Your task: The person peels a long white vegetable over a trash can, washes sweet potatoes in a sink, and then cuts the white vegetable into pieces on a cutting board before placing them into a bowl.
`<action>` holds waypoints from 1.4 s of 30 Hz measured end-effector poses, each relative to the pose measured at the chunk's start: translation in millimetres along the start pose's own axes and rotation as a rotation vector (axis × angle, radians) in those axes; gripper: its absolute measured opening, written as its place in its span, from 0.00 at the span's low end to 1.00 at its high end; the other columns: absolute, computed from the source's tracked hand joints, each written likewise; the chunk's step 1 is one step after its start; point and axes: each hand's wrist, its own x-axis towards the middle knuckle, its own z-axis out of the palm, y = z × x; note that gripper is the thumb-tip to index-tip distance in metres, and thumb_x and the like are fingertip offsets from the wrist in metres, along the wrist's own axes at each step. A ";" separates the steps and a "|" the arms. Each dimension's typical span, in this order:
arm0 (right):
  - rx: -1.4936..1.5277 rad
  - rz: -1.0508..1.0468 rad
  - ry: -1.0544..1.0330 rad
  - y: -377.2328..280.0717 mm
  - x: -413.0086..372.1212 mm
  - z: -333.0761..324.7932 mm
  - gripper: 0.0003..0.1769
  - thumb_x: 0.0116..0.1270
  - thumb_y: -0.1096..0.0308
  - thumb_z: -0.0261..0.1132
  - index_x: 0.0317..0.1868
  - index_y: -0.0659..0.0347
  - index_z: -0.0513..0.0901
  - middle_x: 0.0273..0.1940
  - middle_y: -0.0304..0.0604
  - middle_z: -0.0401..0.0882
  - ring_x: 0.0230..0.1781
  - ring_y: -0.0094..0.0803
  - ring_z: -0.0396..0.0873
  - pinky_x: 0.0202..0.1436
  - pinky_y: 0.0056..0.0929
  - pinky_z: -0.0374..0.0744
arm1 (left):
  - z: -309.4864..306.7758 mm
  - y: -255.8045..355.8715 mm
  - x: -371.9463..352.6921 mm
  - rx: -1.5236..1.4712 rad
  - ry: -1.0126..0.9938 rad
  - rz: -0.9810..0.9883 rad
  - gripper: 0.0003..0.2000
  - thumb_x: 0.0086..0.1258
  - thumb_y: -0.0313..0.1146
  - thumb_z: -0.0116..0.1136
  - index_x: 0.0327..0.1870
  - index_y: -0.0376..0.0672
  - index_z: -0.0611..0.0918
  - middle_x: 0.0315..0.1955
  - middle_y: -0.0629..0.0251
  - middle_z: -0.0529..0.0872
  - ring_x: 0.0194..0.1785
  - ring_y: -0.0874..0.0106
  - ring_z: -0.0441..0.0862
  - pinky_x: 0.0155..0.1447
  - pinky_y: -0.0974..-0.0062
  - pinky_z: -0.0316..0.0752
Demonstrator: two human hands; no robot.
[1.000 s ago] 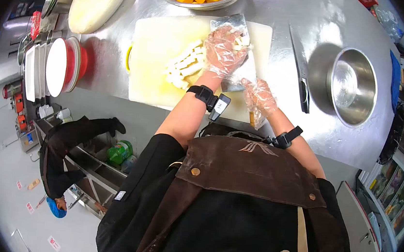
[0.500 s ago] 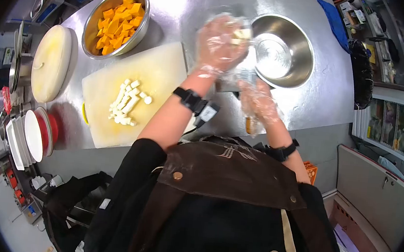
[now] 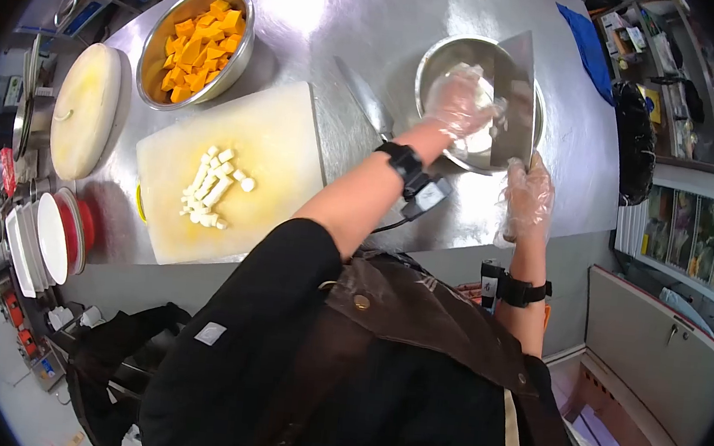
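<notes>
My right hand (image 3: 529, 192), in a clear plastic glove, is closed round the handle of a cleaver (image 3: 515, 96). The broad blade stands tilted up over the right part of a steel pot (image 3: 427, 79). Over the pot's opening is my left hand (image 3: 463, 102), also gloved, its fingers apart and reaching towards the blade; some motion blur softens them. White matter shows in the pot beneath, partly hidden by the hand. Cut white pieces (image 3: 210, 187) lie in a pile on a pale cutting board (image 3: 284, 130) to the left.
A knife (image 3: 361, 93) lies on the steel table (image 3: 343, 11) between board and pot. At the back left stands a steel bowl (image 3: 239, 65) of orange chunks (image 3: 202, 45). A round board (image 3: 84, 111) and stacked plates (image 3: 53, 237) sit along the left edge.
Both hands have moved right to the pot. The cleaver has swung up from low over the table to an upright tilt above it. White pieces in my left hand are no longer visible there.
</notes>
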 end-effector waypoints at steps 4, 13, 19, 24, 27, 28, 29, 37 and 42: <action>0.316 0.037 -0.001 -4.1 -1.0 -8.9 0.09 0.64 0.69 0.55 0.42 0.61 0.77 0.20 0.29 0.67 0.15 0.15 0.62 0.19 0.17 0.62 | -33.7 -15.8 -47.0 -0.466 0.156 0.027 0.23 0.63 0.41 0.54 0.55 0.36 0.73 0.54 0.53 0.76 0.58 0.59 0.72 0.63 0.66 0.66; 0.874 0.351 -0.706 -29.8 -36.0 64.5 0.10 0.67 0.64 0.58 0.46 0.57 0.73 0.20 0.31 0.69 0.14 0.19 0.67 0.14 0.17 0.65 | -215.9 -122.3 -255.2 0.284 0.636 -0.332 0.22 0.58 0.40 0.60 0.51 0.38 0.74 0.54 0.53 0.74 0.57 0.56 0.71 0.61 0.61 0.64; 0.988 0.464 -1.125 -25.5 -57.1 183.5 0.08 0.66 0.64 0.61 0.42 0.57 0.75 0.21 0.31 0.71 0.17 0.18 0.69 0.17 0.17 0.68 | -219.8 -174.9 -368.9 0.494 0.371 -0.606 0.45 0.43 0.56 0.67 0.62 0.41 0.66 0.64 0.44 0.58 0.67 0.50 0.55 0.68 0.55 0.53; 0.449 0.224 -0.979 -66.3 -87.0 217.1 0.11 0.65 0.62 0.62 0.44 0.56 0.76 0.21 0.27 0.68 0.17 0.15 0.66 0.17 0.16 0.68 | -228.8 -209.5 -353.9 0.506 0.162 -0.541 0.51 0.38 0.63 0.66 0.67 0.49 0.63 0.67 0.50 0.56 0.70 0.49 0.48 0.71 0.53 0.42; 0.400 0.215 -1.038 -83.5 -105.6 228.6 0.12 0.65 0.61 0.62 0.45 0.56 0.76 0.22 0.26 0.68 0.18 0.14 0.66 0.19 0.16 0.68 | -234.0 -213.1 -340.1 0.501 0.127 -0.512 0.51 0.38 0.68 0.62 0.66 0.51 0.64 0.66 0.53 0.59 0.69 0.49 0.50 0.70 0.50 0.46; 0.397 0.197 -1.070 -90.5 -110.4 232.1 0.11 0.65 0.61 0.61 0.45 0.55 0.76 0.22 0.26 0.68 0.19 0.14 0.66 0.19 0.15 0.68 | -237.7 -210.3 -332.5 0.515 0.068 -0.530 0.51 0.38 0.70 0.61 0.67 0.52 0.63 0.66 0.55 0.59 0.70 0.50 0.50 0.70 0.49 0.45; 0.430 0.195 -1.074 -85.0 -113.3 243.0 0.10 0.66 0.62 0.61 0.44 0.56 0.75 0.22 0.26 0.68 0.19 0.14 0.66 0.20 0.15 0.68 | -239.0 -205.1 -326.2 0.505 0.070 -0.528 0.51 0.38 0.70 0.61 0.67 0.52 0.63 0.66 0.55 0.59 0.70 0.50 0.50 0.70 0.49 0.45; 0.462 0.185 -1.110 -111.0 -136.2 257.9 0.11 0.65 0.62 0.61 0.42 0.57 0.72 0.24 0.28 0.69 0.21 0.16 0.66 0.22 0.18 0.68 | -228.3 -202.2 -278.3 0.557 -0.040 -0.545 0.50 0.43 0.70 0.57 0.70 0.56 0.57 0.69 0.58 0.55 0.71 0.51 0.49 0.70 0.47 0.41; 0.422 0.239 -1.124 -117.2 -149.0 278.6 0.11 0.66 0.63 0.61 0.44 0.59 0.74 0.24 0.29 0.69 0.21 0.16 0.66 0.23 0.18 0.68 | -223.7 -214.8 -258.6 0.471 -0.059 -0.445 0.46 0.48 0.67 0.55 0.68 0.51 0.62 0.67 0.54 0.59 0.69 0.53 0.55 0.72 0.55 0.44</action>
